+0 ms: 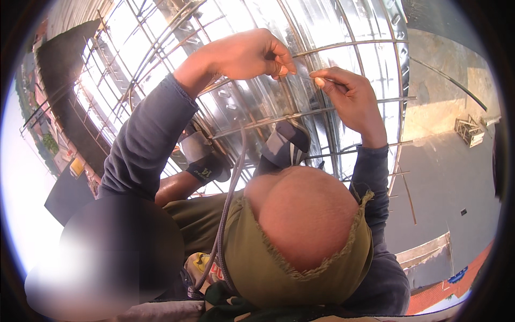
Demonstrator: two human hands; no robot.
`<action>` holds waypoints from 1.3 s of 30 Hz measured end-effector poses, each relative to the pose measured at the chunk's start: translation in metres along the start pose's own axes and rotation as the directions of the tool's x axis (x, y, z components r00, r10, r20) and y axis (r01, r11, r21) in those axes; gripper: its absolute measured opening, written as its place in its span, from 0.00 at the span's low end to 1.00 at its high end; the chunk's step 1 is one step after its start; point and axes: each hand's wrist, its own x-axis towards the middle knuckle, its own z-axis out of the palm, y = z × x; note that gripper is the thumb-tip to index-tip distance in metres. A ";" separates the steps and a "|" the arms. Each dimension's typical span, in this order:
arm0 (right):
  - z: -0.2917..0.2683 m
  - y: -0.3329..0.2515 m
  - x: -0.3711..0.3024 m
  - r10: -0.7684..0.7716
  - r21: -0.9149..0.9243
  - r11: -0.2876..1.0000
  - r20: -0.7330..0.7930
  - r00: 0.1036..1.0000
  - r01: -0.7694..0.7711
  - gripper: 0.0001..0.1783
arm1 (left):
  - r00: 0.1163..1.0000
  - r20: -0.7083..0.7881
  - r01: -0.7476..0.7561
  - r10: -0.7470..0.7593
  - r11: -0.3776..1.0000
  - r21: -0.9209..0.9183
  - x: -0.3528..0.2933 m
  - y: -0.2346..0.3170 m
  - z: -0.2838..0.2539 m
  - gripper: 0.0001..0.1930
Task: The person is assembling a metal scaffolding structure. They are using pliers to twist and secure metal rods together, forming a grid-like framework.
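My left hand [249, 53] is bent at the wrist above a steel rod mesh, thumb and fingertips pinched together. Facing it, a short gap away, my right hand [354, 102] pinches with thumb and forefinger. A faint thin strand, which looks like tying wire [303, 74], runs between the two sets of fingertips. Under both hands, crossing steel rods [287, 117] lie over shiny ribbed metal sheets [230, 102]. Whether the strand touches a rod cannot be made out.
My feet, in dark slip-on footwear [287, 144], rest on the mesh. A bare knee [311, 220] shows through torn green trousers, and a grey cord [228, 214] hangs beside it. Concrete floor [445, 177] with a small wooden frame [470, 132] lies right. Rod ends [399, 143] stick out there.
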 end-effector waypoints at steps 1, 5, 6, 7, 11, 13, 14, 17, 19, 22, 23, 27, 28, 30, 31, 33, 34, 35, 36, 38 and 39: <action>-0.003 0.003 0.003 -0.012 -0.031 0.999 -0.041 0.999 0.011 0.10 | 0.999 -0.053 0.013 -0.011 0.999 0.046 0.005 0.005 0.001 0.14; -0.023 -0.011 0.022 -0.034 -0.441 0.896 -0.200 0.979 -0.058 0.12 | 0.875 -0.350 0.012 0.334 0.709 0.705 0.021 -0.019 0.010 0.11; -0.023 -0.012 0.027 -0.123 -0.518 0.855 -0.209 0.970 -0.003 0.12 | 0.838 -0.353 0.083 0.416 0.543 0.836 0.023 -0.025 0.012 0.13; -0.023 -0.017 0.032 -0.121 -0.614 0.789 -0.187 0.975 -0.020 0.11 | 0.825 -0.322 0.095 0.465 0.447 0.890 0.028 -0.030 0.013 0.14; -0.020 -0.028 0.048 -0.132 -0.785 0.620 -0.114 0.985 -0.008 0.11 | 0.819 -0.209 0.052 0.535 0.294 0.955 0.046 -0.042 0.008 0.19; -0.022 -0.028 0.054 -0.166 -0.805 0.592 -0.070 0.984 0.043 0.10 | 0.828 -0.169 -0.083 0.535 0.414 0.907 0.050 -0.043 0.001 0.19; -0.024 -0.028 0.058 -0.190 -0.816 0.572 -0.035 0.981 0.082 0.11 | 0.817 -0.107 -0.097 0.566 0.318 0.943 0.051 -0.044 -0.004 0.20; -0.034 -0.026 0.058 -0.252 -0.787 0.592 0.022 0.967 0.172 0.11 | 0.765 0.104 -0.105 0.636 -0.036 0.994 0.059 -0.056 -0.019 0.21; -0.038 -0.017 0.059 -0.314 -0.716 0.651 0.045 0.948 0.250 0.10 | 0.725 0.261 -0.039 0.637 -0.339 0.940 0.063 -0.070 -0.031 0.22; -0.022 -0.009 0.065 -0.255 -0.727 0.653 0.053 0.966 0.212 0.12 | 0.688 0.198 -0.259 0.699 -0.019 0.966 0.069 -0.077 -0.035 0.22; -0.019 -0.009 0.066 -0.250 -0.732 0.652 0.039 0.967 0.198 0.12 | 0.780 0.178 -0.254 0.600 0.043 0.966 0.069 -0.077 -0.036 0.22; -0.025 -0.007 0.055 -0.190 -0.702 0.705 -0.053 0.980 0.098 0.12 | 0.854 0.177 -0.253 0.488 0.093 0.963 0.070 -0.040 -0.030 0.20; -0.029 -0.007 0.054 -0.189 -0.681 0.726 -0.056 0.980 0.101 0.12 | 0.830 0.180 -0.245 0.529 0.056 0.968 0.066 -0.043 -0.032 0.19; -0.029 -0.006 0.055 -0.182 -0.691 0.714 -0.033 0.983 0.109 0.12 | 0.779 0.167 -0.256 0.604 0.064 0.964 0.064 -0.047 -0.032 0.19; -0.028 -0.004 0.060 -0.174 -0.722 0.682 -0.006 0.985 0.116 0.12 | 0.749 0.161 -0.268 0.643 0.071 0.961 0.065 -0.047 -0.031 0.19; -0.024 -0.004 0.062 -0.168 -0.755 0.643 0.028 0.985 0.131 0.12 | 0.856 0.151 -0.282 0.495 0.200 0.939 0.067 -0.047 -0.033 0.21; -0.021 -0.007 0.063 -0.172 -0.757 0.638 0.035 0.985 0.138 0.12 | 0.898 0.152 -0.278 0.413 0.264 0.924 0.068 -0.047 -0.034 0.21; -0.019 -0.007 0.063 -0.176 -0.759 0.634 0.043 0.984 0.146 0.13 | 0.870 0.146 -0.274 0.472 0.215 0.938 0.067 -0.049 -0.032 0.22; -0.018 -0.008 0.060 -0.180 -0.757 0.641 0.015 0.984 0.129 0.12 | 0.839 0.141 -0.264 0.526 0.165 0.950 0.062 -0.049 -0.029 0.23; -0.013 -0.011 0.045 -0.187 -0.749 0.656 -0.038 0.982 0.096 0.12 | 0.857 0.124 -0.245 0.499 0.184 0.952 0.059 -0.047 -0.028 0.24; -0.011 -0.011 0.035 -0.178 -0.733 0.680 -0.134 0.975 0.023 0.12 | 0.900 0.114 -0.237 0.420 0.252 0.938 0.060 -0.033 -0.026 0.24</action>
